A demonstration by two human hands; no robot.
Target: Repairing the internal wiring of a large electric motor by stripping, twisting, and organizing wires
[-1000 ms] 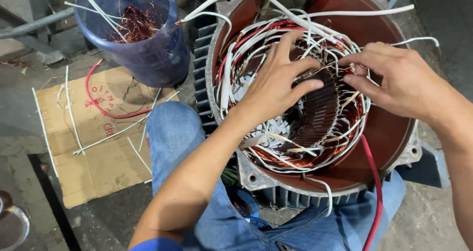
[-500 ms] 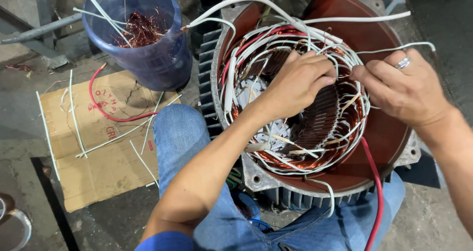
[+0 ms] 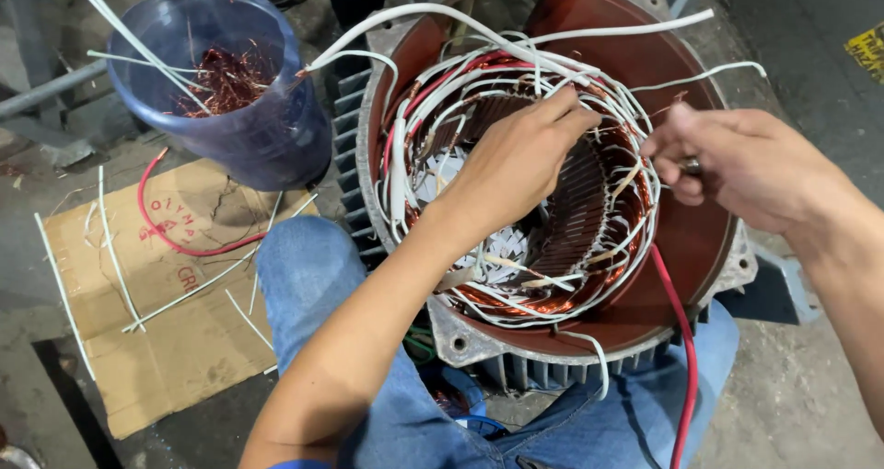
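Head view: left hand (image 3: 516, 170) is reaching into the stator (image 3: 552, 331), fingers (image 3: 573, 112) pressing white wires (image 3: 516, 64); right hand (image 3: 737, 165) is hovering beside, fingers curled, grip unclear.

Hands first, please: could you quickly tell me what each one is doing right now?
Left hand: curled, fingers pressed onto the white wires at the motor winding.
Right hand: closed as if pinching; what it holds cannot be told.

Grey concrete floor (image 3: 810, 405), cardboard sheet (image 3: 175, 340), blue bucket (image 3: 249, 138)
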